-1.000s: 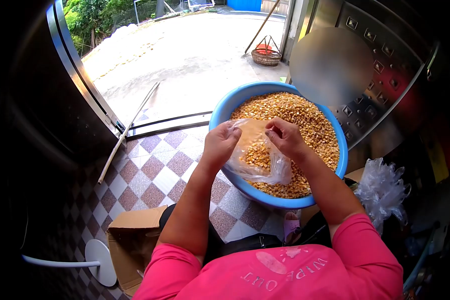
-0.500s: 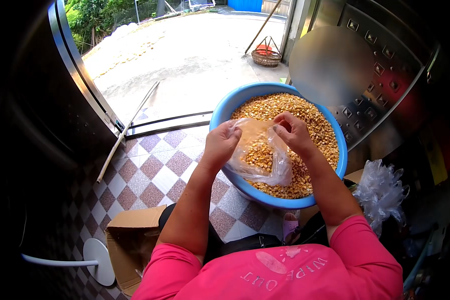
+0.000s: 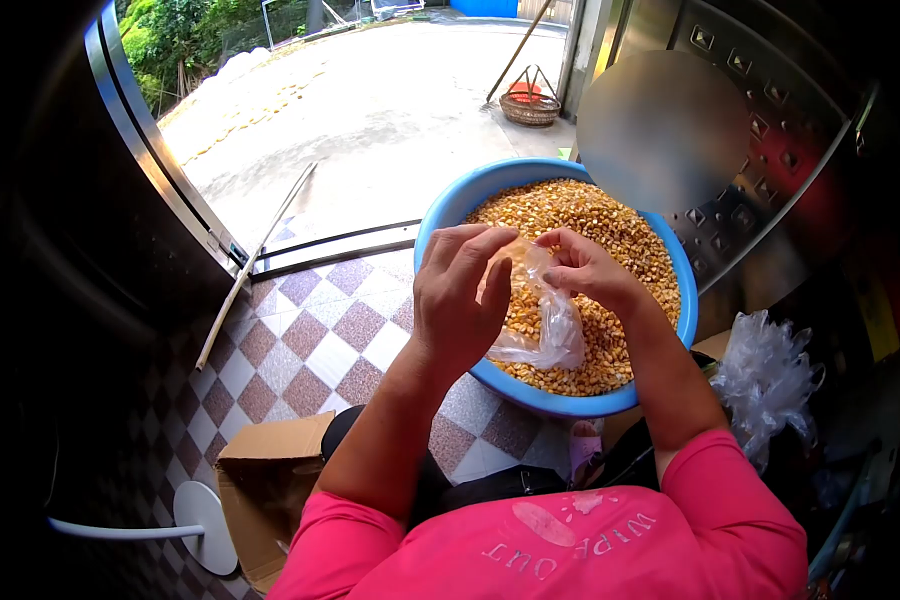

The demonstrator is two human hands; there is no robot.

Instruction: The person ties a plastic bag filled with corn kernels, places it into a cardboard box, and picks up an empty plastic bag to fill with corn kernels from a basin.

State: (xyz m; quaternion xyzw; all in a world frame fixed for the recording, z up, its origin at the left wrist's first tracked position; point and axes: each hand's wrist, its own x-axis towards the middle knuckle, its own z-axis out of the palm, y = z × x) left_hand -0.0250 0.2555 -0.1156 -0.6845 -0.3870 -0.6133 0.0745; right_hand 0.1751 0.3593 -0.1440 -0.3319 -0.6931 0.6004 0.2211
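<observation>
A clear plastic bag (image 3: 560,330) with corn kernels in its lower part rests on the loose corn kernels (image 3: 630,260) that fill a large blue tub (image 3: 682,270). My right hand (image 3: 585,268) pinches the bag's upper edge between thumb and fingers. In front of the bag's left side is my left hand (image 3: 457,295), its fingers stretched out and the thumb apart, holding nothing I can see. It hides part of the bag and of the tub's left rim.
Crumpled clear plastic bags (image 3: 765,385) lie right of the tub. An opened cardboard box (image 3: 260,480) and a white round base (image 3: 206,528) stand at lower left. A long stick (image 3: 255,265) leans across the door sill (image 3: 340,250). Outside is a wicker basket (image 3: 530,108).
My left hand has let go of the bag's left edge, and its fingers have spread. My right hand still pinches the bag, whose left side has sagged.
</observation>
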